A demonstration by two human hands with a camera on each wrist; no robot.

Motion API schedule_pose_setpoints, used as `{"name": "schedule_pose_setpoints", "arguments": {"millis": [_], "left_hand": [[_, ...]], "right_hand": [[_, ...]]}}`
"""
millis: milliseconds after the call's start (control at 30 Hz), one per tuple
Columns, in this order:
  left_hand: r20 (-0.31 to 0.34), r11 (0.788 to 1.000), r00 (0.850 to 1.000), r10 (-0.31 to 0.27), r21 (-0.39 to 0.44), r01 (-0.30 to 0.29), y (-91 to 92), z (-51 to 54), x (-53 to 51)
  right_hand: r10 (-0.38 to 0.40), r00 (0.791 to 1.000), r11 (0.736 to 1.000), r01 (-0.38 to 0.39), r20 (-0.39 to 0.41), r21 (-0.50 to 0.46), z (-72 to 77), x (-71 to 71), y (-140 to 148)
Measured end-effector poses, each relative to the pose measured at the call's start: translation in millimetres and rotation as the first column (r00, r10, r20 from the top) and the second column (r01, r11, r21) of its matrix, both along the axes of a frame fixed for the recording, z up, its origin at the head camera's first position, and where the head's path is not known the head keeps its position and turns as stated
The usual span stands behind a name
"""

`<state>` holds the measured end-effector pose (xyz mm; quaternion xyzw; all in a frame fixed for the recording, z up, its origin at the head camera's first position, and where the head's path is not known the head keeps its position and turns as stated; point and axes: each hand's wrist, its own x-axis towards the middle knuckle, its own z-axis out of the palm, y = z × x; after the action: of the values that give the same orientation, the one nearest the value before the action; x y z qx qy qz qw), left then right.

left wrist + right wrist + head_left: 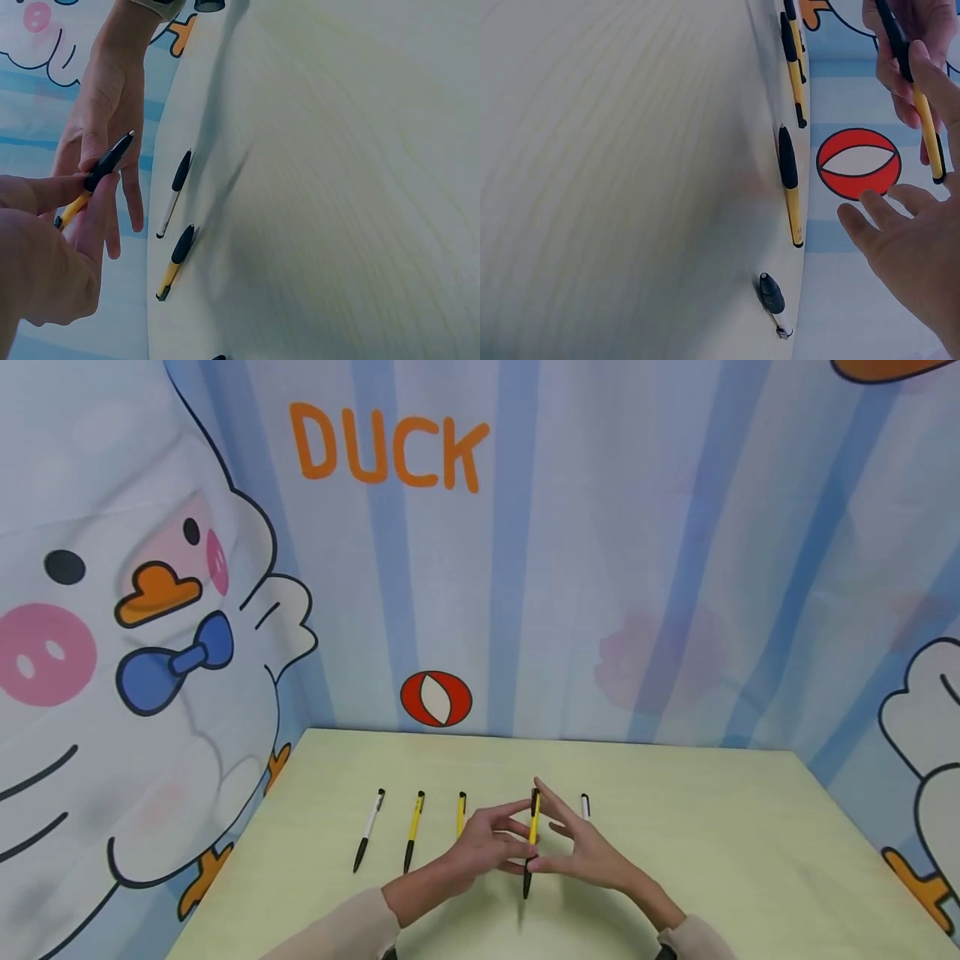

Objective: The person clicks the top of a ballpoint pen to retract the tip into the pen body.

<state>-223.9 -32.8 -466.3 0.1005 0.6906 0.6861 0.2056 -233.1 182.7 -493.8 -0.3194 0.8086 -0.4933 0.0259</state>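
A yellow pen with a black grip [534,828] stands nearly upright, tip down, above the table between both hands. My left hand [491,843] pinches it by the black grip, between thumb and fingers in the left wrist view. My right hand [588,852] has its thumb against the grip, other fingers spread fairly straight; one fingertip is near the pen's top. Left of the hands lie a white pen [368,831], a yellow pen [415,828] and another yellow pen [461,812], partly covered by my left hand. A white pen [585,806] lies beyond my right hand.
The right wrist view shows a yellow pen [789,187] on the table, apparently hidden behind my hands in the head view. The pale table [750,835] ends at a curtain [570,568] with duck drawings, which also hangs along the sides.
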Motion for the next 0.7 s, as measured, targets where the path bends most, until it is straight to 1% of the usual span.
{"name": "schedule_pose_setpoints", "arguments": {"millis": [100,367,533,700], "left_hand": [[-0.012,1.000,1.000,0.005,0.022,-0.005,1.5,-0.3,1.0],[-0.015,0.997,0.999,0.032,0.076,-0.030,1.7,-0.1,0.4],[-0.018,0.995,0.999,0.047,0.084,-0.045,4.7,3.3,-1.0],[-0.041,0.996,0.999,0.028,0.088,-0.024,7.3,10.1,-3.7]], "right_hand": [[0.004,1.000,1.000,-0.004,-0.010,0.007,-0.5,-0.6,0.5],[0.036,0.999,0.999,-0.036,0.019,-0.014,4.4,-2.1,1.6],[0.015,1.000,0.999,-0.014,0.024,-0.047,6.5,-2.9,1.3],[-0.008,1.000,0.997,0.010,0.016,-0.078,11.5,-0.1,3.1]]}}
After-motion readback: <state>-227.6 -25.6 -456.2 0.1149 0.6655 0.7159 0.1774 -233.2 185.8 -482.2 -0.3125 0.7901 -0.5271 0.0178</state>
